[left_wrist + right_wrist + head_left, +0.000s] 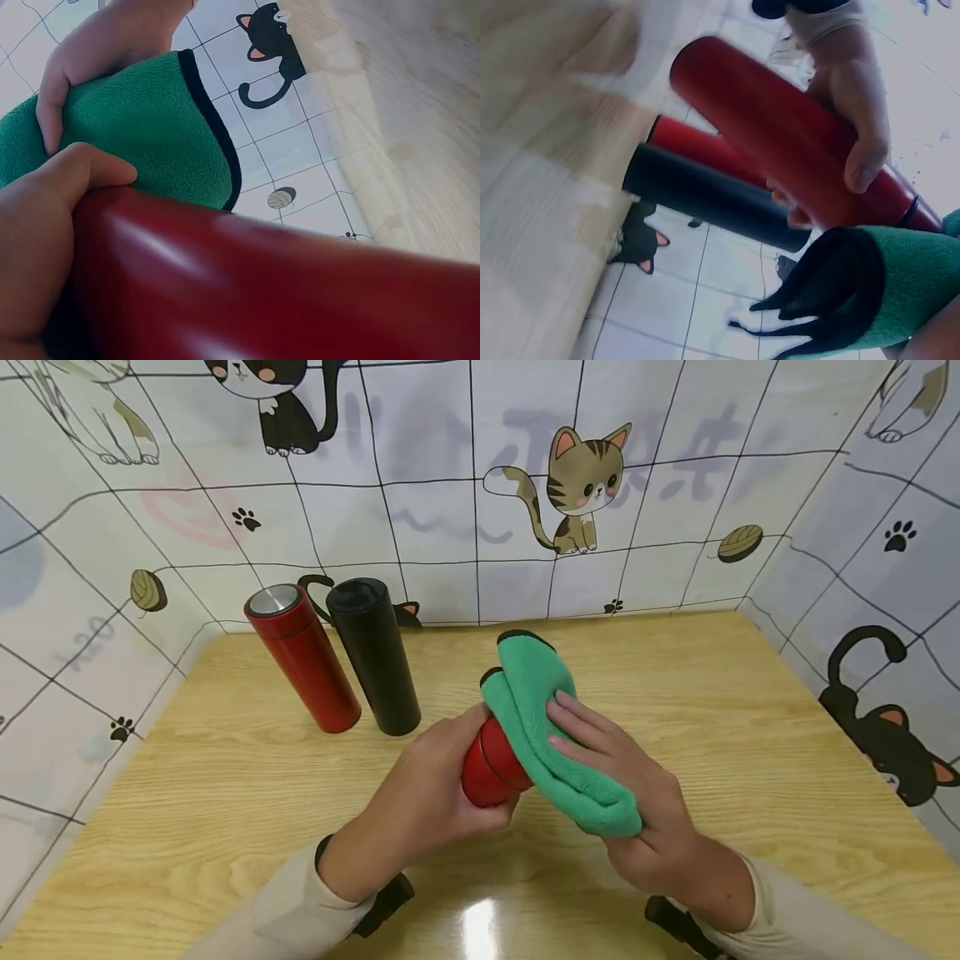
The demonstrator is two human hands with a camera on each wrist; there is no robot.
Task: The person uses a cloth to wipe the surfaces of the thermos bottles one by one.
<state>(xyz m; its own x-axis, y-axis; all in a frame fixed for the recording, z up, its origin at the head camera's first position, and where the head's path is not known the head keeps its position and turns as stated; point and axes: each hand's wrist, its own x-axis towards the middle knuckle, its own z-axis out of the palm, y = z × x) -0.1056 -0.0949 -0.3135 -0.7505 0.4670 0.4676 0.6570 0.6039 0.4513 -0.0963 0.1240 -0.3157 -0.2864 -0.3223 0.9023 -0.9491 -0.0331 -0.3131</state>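
My left hand [431, 781] grips a red thermos flask [491, 768], its fingers and thumb wrapped around the body near the seam of the lid. A folded green cloth [536, 727] with black edging lies over the flask's top end, hiding it in the head view. My right hand [645, 797] holds this cloth against the lid, fingers spread across it and thumb side below. In the right wrist view the held flask [780, 135] is tilted, and the cloth's black-edged folds [870, 285] hang beside its lid end.
Two more flasks stand upright on the wooden table [720, 710] at the back left: a red one [303, 660] with a silver lid top and a black one [375, 660]. Walls covered in cat-print sheeting [435, 527] close off the table's back and sides.
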